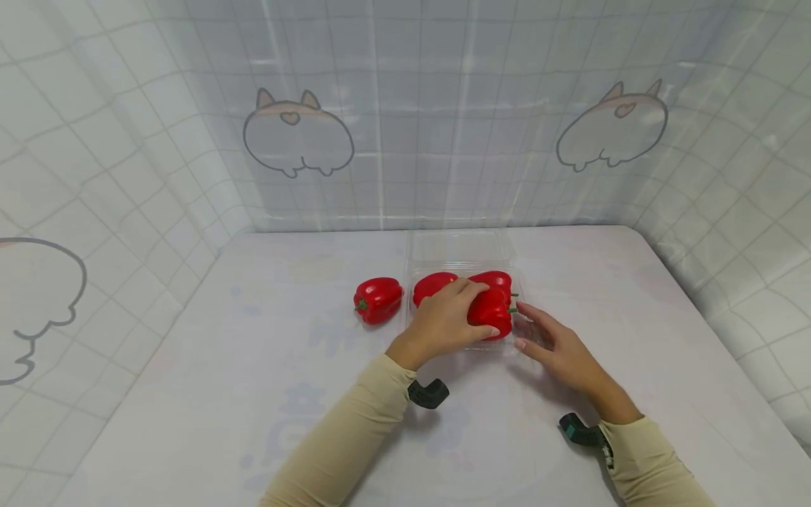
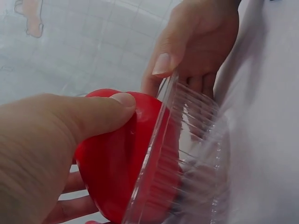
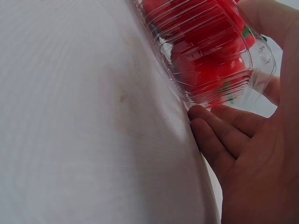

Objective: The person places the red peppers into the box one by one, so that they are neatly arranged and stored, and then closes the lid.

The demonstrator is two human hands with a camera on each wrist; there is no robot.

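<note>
My left hand (image 1: 447,318) grips a red bell pepper (image 1: 491,315) at the front right of a clear plastic container (image 1: 488,346). The thumb presses on the pepper's skin in the left wrist view. My right hand (image 1: 564,354) holds the container's right end, its thumb (image 2: 162,63) at the rim and the other fingers (image 3: 224,135) by the side wall. Behind the gripped pepper lies another red bell pepper (image 1: 497,279), its green stem pointing right. A further red pepper (image 1: 434,284) sits at the container's left, partly hidden by my left hand.
One red bell pepper (image 1: 378,301) lies on the white tabletop (image 1: 285,317) just left of the container. The container's clear lid (image 1: 461,246) is folded back towards the rear. A tiled-pattern curtain (image 1: 456,141) encloses the table's back and sides.
</note>
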